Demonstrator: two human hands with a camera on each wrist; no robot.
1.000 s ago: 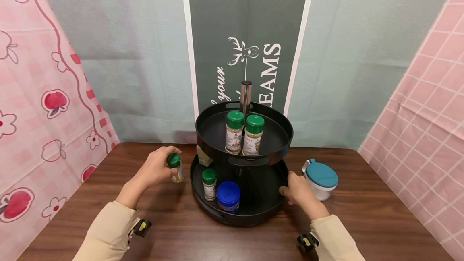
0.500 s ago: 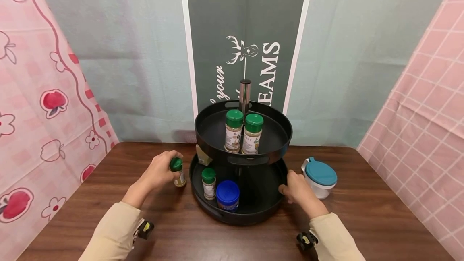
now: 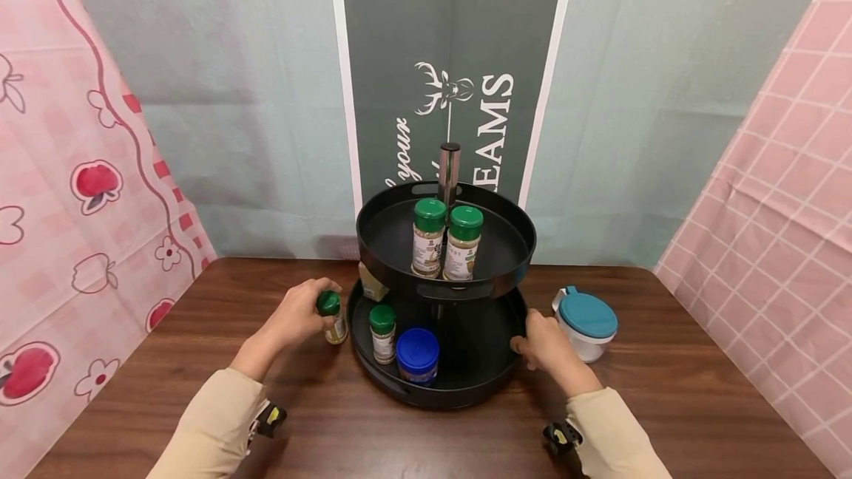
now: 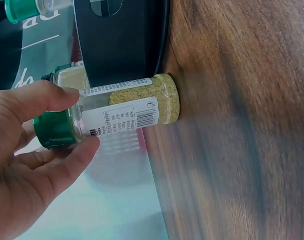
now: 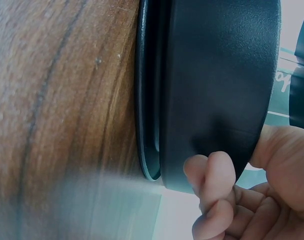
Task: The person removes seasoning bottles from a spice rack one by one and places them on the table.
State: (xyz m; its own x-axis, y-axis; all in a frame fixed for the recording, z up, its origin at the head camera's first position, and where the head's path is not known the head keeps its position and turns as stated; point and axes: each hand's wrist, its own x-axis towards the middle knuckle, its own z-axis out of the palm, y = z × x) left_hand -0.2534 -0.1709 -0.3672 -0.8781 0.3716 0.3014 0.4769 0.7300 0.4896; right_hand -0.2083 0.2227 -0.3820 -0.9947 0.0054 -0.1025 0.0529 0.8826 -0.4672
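Our black two-tier rack (image 3: 459,396) looks partly loaded: the teal-lidded canister (image 3: 588,316) is off to its right, we grip it low on that side with the right hand (image 3: 549,350), and the left hand (image 3: 296,320) is just left of it. A blue-lidded jar (image 3: 418,353) and three spice bottles (image 3: 428,246) already stand on it; a fourth bottle (image 4: 136,105), pinched in the left hand, does not, but is nearer the rack than half a second ago.

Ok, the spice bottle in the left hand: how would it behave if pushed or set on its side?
Tall and narrow, the spice bottle would probably tip if pushed near its green cap. Its round body would likely roll. The smooth, glossy wall might be slightly slippery.
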